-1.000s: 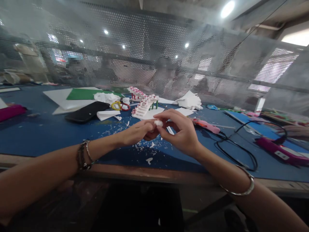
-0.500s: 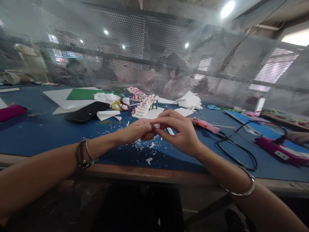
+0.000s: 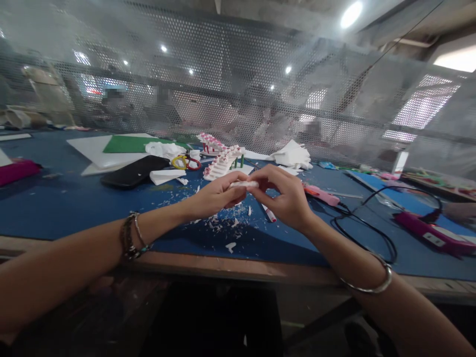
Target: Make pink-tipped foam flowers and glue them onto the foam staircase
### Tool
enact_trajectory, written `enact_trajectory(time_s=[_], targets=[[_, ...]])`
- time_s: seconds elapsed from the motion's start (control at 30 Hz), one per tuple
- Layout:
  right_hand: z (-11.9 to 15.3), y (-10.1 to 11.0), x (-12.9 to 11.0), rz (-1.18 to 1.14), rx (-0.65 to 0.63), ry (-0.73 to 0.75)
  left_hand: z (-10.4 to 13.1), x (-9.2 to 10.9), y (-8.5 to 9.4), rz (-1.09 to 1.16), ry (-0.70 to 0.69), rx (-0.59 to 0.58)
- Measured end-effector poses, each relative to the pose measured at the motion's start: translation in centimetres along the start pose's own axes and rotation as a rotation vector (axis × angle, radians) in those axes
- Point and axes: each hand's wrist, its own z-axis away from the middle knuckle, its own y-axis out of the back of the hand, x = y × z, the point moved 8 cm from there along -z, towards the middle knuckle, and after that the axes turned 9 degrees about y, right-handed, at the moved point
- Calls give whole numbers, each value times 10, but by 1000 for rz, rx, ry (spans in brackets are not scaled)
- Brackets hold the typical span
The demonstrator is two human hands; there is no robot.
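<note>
Between my two hands is a small white strip (image 3: 243,184), thin and lying sideways; its material is not clear. My left hand (image 3: 215,195) pinches its left end, and the fingertips of my right hand (image 3: 283,192) grip the right end. Just beyond them stands a white model staircase (image 3: 222,162) with pink dots and green and red posts. Below my right hand a white marker-like stick with a red end (image 3: 269,213) lies on the table. White scraps (image 3: 230,246) are scattered over the blue table top (image 3: 178,233) under my hands.
On the left lie a black phone-like case (image 3: 134,172), scissors with yellow and red handles (image 3: 186,162) and a green sheet (image 3: 130,144). To the right are a pink glue gun (image 3: 323,194), its looping black cable (image 3: 372,245) and a magenta power strip (image 3: 433,234). Crumpled white sheets (image 3: 292,154) sit behind.
My hands have drawn slightly apart and turned, so the white strip now shows lengthwise between them. The red-ended stick below my right hand has come into fuller view.
</note>
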Motion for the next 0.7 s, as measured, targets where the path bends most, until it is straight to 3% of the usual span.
enact_trajectory(time_s=[0.17, 0.3, 0.47, 0.7], targets=[[0, -7, -8, -49, -71, 59, 0, 0, 4, -142, 1, 35], [0, -7, -10, -37, -82, 64, 0, -3, 1, -77, 53, 21], [1, -4, -1, -51, -35, -21, 2, 0, 1, -23, -1, 2], [3, -10, 0, -91, -77, -11, -3, -4, 1, 65, 11, -42]])
